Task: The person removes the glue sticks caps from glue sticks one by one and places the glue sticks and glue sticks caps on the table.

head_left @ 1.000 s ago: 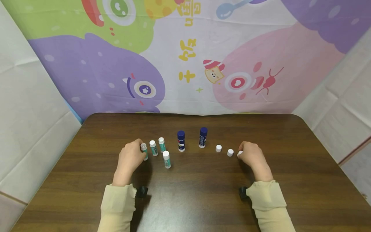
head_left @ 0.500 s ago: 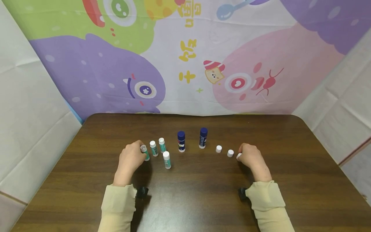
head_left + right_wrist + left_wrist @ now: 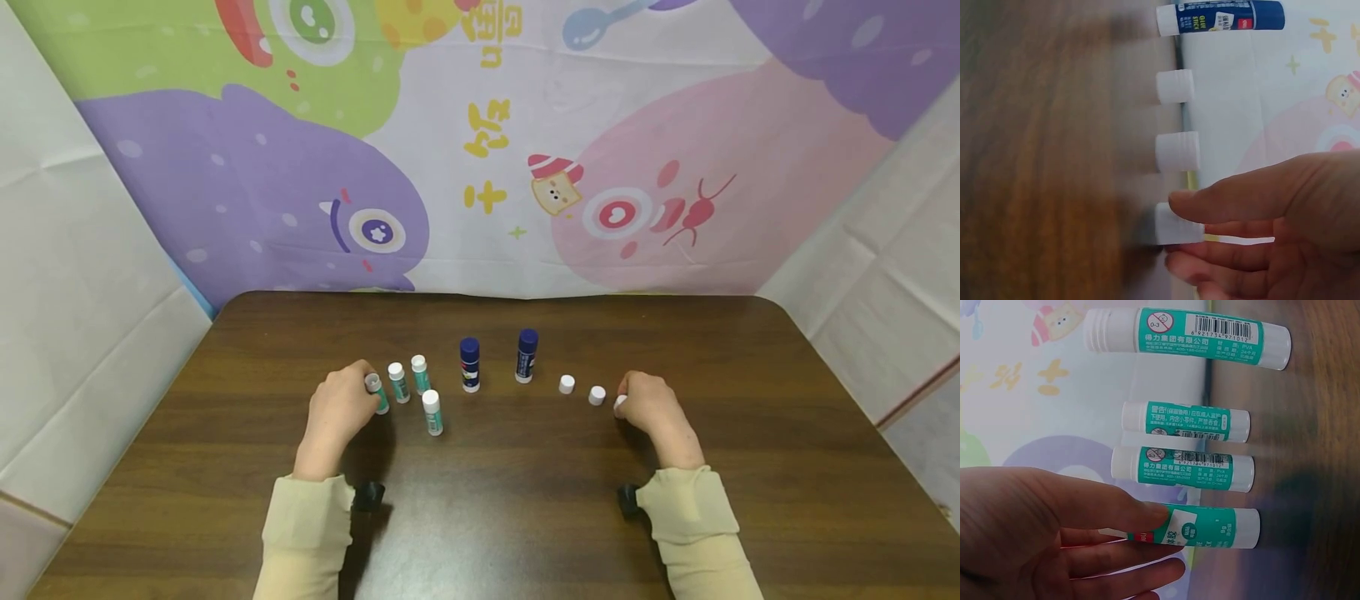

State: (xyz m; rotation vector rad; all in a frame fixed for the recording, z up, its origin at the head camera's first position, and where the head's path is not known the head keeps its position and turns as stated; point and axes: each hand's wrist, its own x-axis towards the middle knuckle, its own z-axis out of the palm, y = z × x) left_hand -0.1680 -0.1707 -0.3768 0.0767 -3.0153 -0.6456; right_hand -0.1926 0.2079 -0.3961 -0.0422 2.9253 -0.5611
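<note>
At the left of the table my left hand [image 3: 337,410] pinches a teal-and-white glue stick [image 3: 1210,528] between thumb and fingers. The stick's base meets the table, and its upper end is partly hidden by the hand. Beside it stand two similar glue sticks [image 3: 401,387] [image 3: 1194,422] with short white tops. A teal glue stick [image 3: 432,413] with a longer ridged white cap is nearer the front. On the right, my right hand [image 3: 651,407] holds a small white cap [image 3: 1171,225] by its sides, down at the tabletop.
Two more white caps [image 3: 567,384] [image 3: 597,396] sit in a row left of my right hand. Two navy glue sticks [image 3: 470,367] [image 3: 527,357] stand upright mid-table. A patterned cloth [image 3: 487,250] hangs behind the table's back edge.
The teal glue stick in my left hand has shifted slightly right, toward its neighbours. My right hand and its white cap have moved down slightly in the head view. Everything else stays put.
</note>
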